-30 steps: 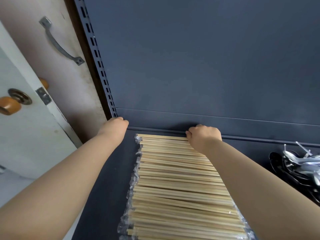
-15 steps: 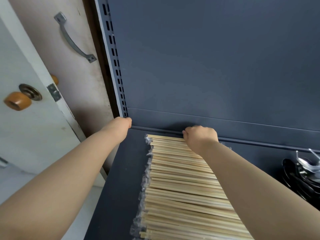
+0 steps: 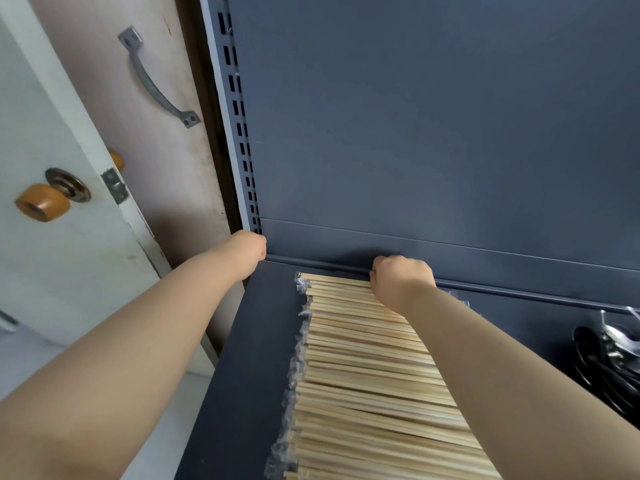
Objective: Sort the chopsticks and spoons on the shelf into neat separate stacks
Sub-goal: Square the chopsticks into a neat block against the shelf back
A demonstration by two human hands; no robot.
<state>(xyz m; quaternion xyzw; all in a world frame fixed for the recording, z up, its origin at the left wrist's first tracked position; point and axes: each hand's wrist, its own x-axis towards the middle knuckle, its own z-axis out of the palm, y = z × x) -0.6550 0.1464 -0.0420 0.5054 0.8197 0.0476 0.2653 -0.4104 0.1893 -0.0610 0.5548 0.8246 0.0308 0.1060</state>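
Observation:
Wrapped wooden chopsticks point(image 3: 363, 375) lie side by side in a long row down the middle of the dark shelf point(image 3: 249, 358). My right hand point(image 3: 401, 282) sits at the far end of the row against the back wall, with its fingers curled down over the last chopsticks. My left hand point(image 3: 247, 249) is at the shelf's back left corner beside the slotted upright; its fingers are hidden behind the knuckles. Metal spoons point(image 3: 620, 344) lie in a heap with black utensils at the right edge, partly cut off by the frame.
The shelf's dark back panel point(image 3: 415, 133) rises straight behind both hands. A slotted upright point(image 3: 239, 133) runs along the left side. Left of it are a wall with a metal handle point(image 3: 156, 84) and a white door with a wooden knob point(image 3: 41, 202).
The view has swung so the shelf sits further right and the spoons are nearer the frame edge. Both hands keep their places at the back of the shelf.

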